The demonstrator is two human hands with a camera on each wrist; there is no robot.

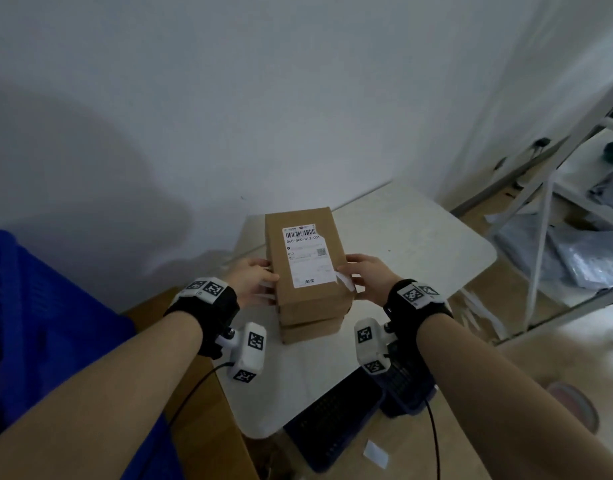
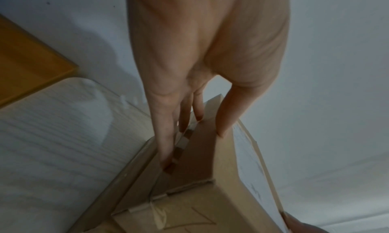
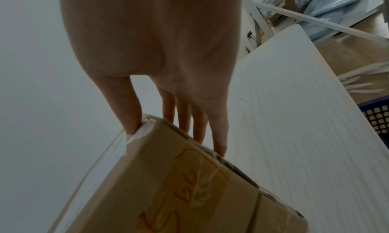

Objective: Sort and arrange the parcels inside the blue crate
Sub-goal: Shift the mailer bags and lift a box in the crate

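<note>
Both hands clasp the top parcel (image 1: 307,258), left hand (image 1: 251,282) at nine o'clock, right hand (image 1: 369,277) at three; perhaps two more lie beneath, on the white table (image 1: 419,244).

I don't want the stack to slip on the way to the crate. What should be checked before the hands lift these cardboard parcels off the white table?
1. Left hand grips the left side of the top brown cardboard parcel: ok.
2. Right hand grips its right side: ok.
3. Lower parcels also held: cannot tell; the left fingers reach down between layers.
4. Stack squared up: not ok; the lower parcels sit slightly offset.
5. Peeling shipping label corner kept clear of the fingers: not ok; it curls by the right hand.
6. Room in the blue plastic crate: cannot tell; its inside is hidden.
</note>
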